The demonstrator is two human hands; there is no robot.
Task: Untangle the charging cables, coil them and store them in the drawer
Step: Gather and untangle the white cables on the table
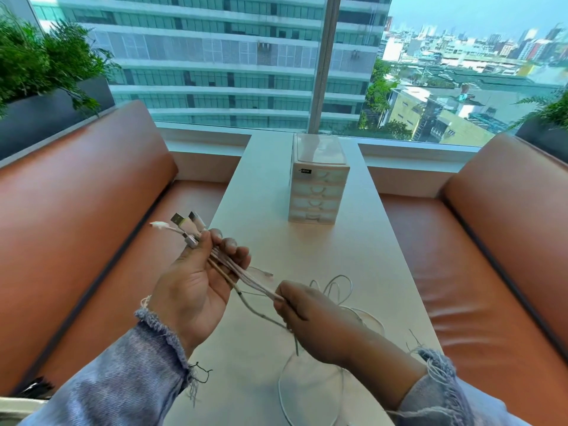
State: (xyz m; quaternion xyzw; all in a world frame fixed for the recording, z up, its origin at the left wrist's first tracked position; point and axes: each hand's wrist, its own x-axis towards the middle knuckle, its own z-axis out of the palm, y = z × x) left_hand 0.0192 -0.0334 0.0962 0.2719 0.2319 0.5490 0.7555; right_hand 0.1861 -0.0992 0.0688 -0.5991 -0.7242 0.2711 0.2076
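My left hand (196, 281) holds a bundle of several white charging cables (246, 279) between thumb and fingers, with the USB plugs (187, 224) fanning out above my fingertips. My right hand (316, 315) grips the same bundle a short way down, fingers curled round the strands. Below my right hand the loose cable lengths (310, 392) trail in loops over the white table (267, 179). A small pale drawer unit (316, 179) with several stacked drawers, all closed, stands farther back on the table.
Orange leather benches (86, 192) flank the narrow table on both sides. A big window (233, 56) lies behind the drawer unit. Dark planters with green plants (37, 66) sit at the far left and far right.
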